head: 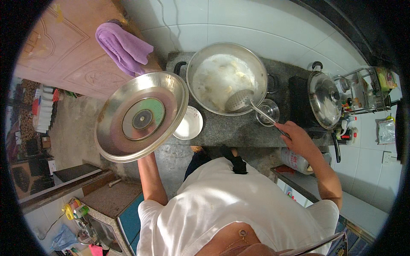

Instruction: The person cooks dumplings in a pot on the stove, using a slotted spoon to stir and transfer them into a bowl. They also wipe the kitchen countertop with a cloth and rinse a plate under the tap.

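Note:
My right hand [296, 139] grips the metal handle of a perforated skimmer [240, 100]. The skimmer's head rests at the near right side of a large two-handled metal wok [262, 60]. Whitish, cloudy liquid [221, 75] with pale pieces fills the wok's middle; steam or foam blurs them. On the left, my left arm holds up a large round metal lid [110, 128], tilted with its stained underside towards me. That lid hides my left hand, leaving only the wrist in sight. A white bowl [189, 126] stands partly behind the lid, and a clear glass bowl [272, 110] sits beneath the skimmer handle.
A long-handled pan with a glass lid [323, 99] stands on a black stove [296, 102] at right. Beyond it are a wire rack [368, 86] and bottles [350, 134]. A purple towel [125, 48] hangs from the door [73, 64]. A stone counter [224, 131] carries the wok.

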Available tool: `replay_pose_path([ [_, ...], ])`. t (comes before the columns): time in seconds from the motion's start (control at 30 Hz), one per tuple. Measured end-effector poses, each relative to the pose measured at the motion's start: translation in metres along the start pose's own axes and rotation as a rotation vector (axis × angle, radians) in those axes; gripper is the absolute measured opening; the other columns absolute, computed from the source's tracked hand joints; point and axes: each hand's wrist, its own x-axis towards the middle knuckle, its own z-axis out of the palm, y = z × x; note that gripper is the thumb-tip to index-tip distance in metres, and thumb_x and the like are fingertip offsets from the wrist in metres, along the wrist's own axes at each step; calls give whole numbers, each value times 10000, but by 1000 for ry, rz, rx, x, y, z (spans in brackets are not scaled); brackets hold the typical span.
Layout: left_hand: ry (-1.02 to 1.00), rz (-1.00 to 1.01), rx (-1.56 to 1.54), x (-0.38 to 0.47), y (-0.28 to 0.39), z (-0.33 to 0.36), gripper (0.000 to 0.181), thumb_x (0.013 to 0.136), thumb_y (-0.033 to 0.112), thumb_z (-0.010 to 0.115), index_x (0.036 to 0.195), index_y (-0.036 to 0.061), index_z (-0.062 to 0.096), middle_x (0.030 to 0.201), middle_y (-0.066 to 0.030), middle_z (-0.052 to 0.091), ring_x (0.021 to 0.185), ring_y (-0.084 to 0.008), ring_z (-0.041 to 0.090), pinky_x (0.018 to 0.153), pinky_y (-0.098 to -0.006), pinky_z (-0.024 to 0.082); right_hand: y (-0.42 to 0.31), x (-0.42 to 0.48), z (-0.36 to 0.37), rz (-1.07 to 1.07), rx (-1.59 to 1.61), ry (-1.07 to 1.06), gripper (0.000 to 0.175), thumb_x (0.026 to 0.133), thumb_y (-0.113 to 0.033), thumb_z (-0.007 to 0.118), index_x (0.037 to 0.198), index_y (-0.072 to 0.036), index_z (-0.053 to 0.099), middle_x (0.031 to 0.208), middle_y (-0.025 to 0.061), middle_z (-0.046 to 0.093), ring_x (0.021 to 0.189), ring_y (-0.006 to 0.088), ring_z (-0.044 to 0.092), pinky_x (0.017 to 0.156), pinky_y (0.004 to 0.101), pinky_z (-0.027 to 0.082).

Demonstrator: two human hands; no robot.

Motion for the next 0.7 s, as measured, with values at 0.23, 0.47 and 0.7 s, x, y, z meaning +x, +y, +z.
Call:
replay_pose_path([
  [0.23,-8,-5,27,-8,2,-2,395,953,308,570,1222,20,590,1146,-155,670,1015,-317,673,837,-442,591,6,15,23,-49,36,40,529,863,-35,625,1371,-130,517,1019,169,536,934,363,583,810,440,491],
  [0.47,-21,-2,44,-16,1,0,395,953,306,570,1225,20,589,1143,-154,669,1012,-313,672,834,-438,589,7,31,42,-65,70,22,537,883,-19,593,1402,-96,480,1033,201,535,917,385,573,815,445,483],
  [0.7,-19,6,61,-17,-2,2,395,953,303,571,1228,20,588,1139,-152,669,1010,-309,671,831,-433,586,-21,56,93,-119,241,269,508,876,-11,605,1372,-43,503,972,228,542,882,417,559,801,455,476],
])
